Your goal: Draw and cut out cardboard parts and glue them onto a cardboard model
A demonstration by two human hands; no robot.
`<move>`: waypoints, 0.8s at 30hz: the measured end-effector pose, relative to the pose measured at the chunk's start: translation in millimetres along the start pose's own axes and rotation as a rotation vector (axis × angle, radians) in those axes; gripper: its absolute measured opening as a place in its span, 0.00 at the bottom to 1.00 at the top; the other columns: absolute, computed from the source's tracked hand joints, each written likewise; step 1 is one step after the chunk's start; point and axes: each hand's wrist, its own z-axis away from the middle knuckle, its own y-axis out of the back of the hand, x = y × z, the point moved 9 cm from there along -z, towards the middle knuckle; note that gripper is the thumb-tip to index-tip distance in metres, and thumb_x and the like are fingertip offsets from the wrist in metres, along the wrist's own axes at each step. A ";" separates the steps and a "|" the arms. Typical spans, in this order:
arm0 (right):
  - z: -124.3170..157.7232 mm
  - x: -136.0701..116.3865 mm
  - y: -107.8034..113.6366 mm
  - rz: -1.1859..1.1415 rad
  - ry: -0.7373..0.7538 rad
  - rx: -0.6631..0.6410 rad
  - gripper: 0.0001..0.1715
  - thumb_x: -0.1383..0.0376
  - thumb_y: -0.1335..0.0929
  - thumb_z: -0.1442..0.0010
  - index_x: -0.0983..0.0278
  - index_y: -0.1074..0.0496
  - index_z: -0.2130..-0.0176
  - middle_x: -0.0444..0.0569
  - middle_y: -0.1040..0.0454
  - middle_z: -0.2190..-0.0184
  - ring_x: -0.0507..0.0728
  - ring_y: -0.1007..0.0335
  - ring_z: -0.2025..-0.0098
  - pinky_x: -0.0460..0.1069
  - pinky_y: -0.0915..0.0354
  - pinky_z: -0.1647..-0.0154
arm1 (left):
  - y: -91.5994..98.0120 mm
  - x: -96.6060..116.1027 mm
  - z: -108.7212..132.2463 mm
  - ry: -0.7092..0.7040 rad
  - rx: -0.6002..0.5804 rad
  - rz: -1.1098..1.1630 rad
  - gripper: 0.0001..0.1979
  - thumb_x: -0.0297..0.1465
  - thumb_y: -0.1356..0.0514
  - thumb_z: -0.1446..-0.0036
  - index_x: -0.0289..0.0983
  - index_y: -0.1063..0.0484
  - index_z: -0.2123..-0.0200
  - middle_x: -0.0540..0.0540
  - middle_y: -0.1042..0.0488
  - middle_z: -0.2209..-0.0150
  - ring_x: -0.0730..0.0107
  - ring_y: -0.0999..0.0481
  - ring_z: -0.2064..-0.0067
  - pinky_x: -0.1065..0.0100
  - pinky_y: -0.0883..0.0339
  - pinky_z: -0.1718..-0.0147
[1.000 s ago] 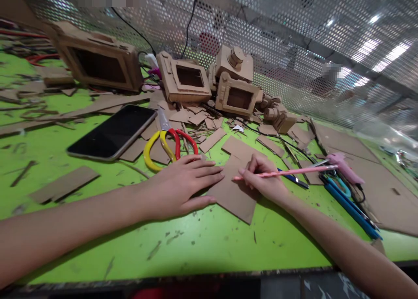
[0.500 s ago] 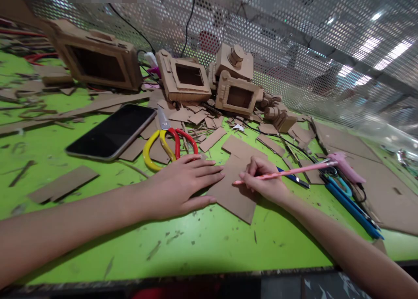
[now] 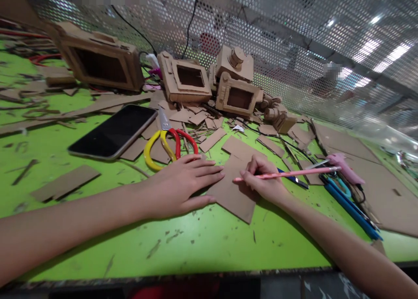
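My left hand [image 3: 181, 186] lies flat with fingers stretched out, pressing on the left edge of a brown cardboard piece [image 3: 233, 194] on the green table [image 3: 202, 242]. My right hand [image 3: 263, 181] is closed around a pink pencil [image 3: 294, 173], whose tip touches the cardboard just right of my left fingertips. The pencil's far end points right, toward a pink tool [image 3: 344, 168].
Red-and-yellow scissors [image 3: 168, 144] and a black phone [image 3: 114, 131] lie behind my left hand. Cardboard models [image 3: 184, 77] and scraps crowd the back, before a perforated metal screen. Blue-handled tools [image 3: 351, 205] and large cardboard sheets [image 3: 385, 190] lie at right.
The pencil's far end dipped and rose slightly while its tip shifted a little on the cardboard. My left hand has stayed flat in place.
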 end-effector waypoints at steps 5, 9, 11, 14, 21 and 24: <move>-0.1 0.8 -3.1 0.038 0.000 -0.034 0.19 0.63 0.30 0.48 0.61 0.43 0.79 0.39 0.37 0.84 0.51 0.30 0.79 0.43 0.38 0.82 | 1.2 -0.4 0.0 0.010 0.023 -0.030 0.29 0.50 0.56 0.34 0.45 0.39 0.37 0.49 0.36 0.37 0.62 0.37 0.36 0.60 0.54 0.36; 0.4 3.6 -4.2 -0.029 -0.014 -0.058 0.19 0.61 0.30 0.47 0.61 0.43 0.79 0.39 0.36 0.83 0.54 0.26 0.76 0.43 0.37 0.82 | 0.0 0.9 0.7 0.013 0.019 -0.052 0.29 0.50 0.57 0.34 0.44 0.39 0.37 0.48 0.36 0.37 0.63 0.37 0.36 0.61 0.55 0.36; 0.2 5.1 0.7 -0.002 -0.015 -0.002 0.19 0.62 0.29 0.47 0.61 0.43 0.79 0.39 0.37 0.83 0.53 0.26 0.76 0.43 0.37 0.81 | 0.2 1.1 1.1 0.017 0.024 -0.055 0.29 0.50 0.57 0.34 0.44 0.39 0.37 0.49 0.36 0.37 0.63 0.37 0.36 0.60 0.56 0.35; 0.4 4.5 -9.0 -0.022 -0.011 -0.098 0.20 0.60 0.28 0.48 0.62 0.42 0.79 0.40 0.34 0.82 0.53 0.27 0.76 0.43 0.37 0.81 | -0.3 1.2 1.2 0.016 0.018 -0.054 0.29 0.50 0.57 0.34 0.44 0.40 0.37 0.49 0.36 0.37 0.63 0.38 0.35 0.60 0.56 0.35; 0.8 6.8 24.9 -0.252 -0.092 0.207 0.22 0.59 0.26 0.49 0.61 0.42 0.79 0.37 0.36 0.85 0.51 0.29 0.78 0.46 0.29 0.77 | -1.6 1.1 0.0 -0.009 -0.030 -0.069 0.29 0.50 0.55 0.35 0.43 0.39 0.37 0.48 0.37 0.36 0.60 0.36 0.36 0.58 0.50 0.37; 2.0 23.2 26.6 -0.317 -0.202 0.166 0.20 0.64 0.26 0.51 0.61 0.42 0.79 0.37 0.35 0.87 0.52 0.25 0.77 0.47 0.27 0.74 | -0.9 0.9 -0.2 0.002 -0.026 -0.077 0.29 0.50 0.56 0.34 0.43 0.39 0.37 0.48 0.36 0.37 0.59 0.35 0.37 0.56 0.49 0.37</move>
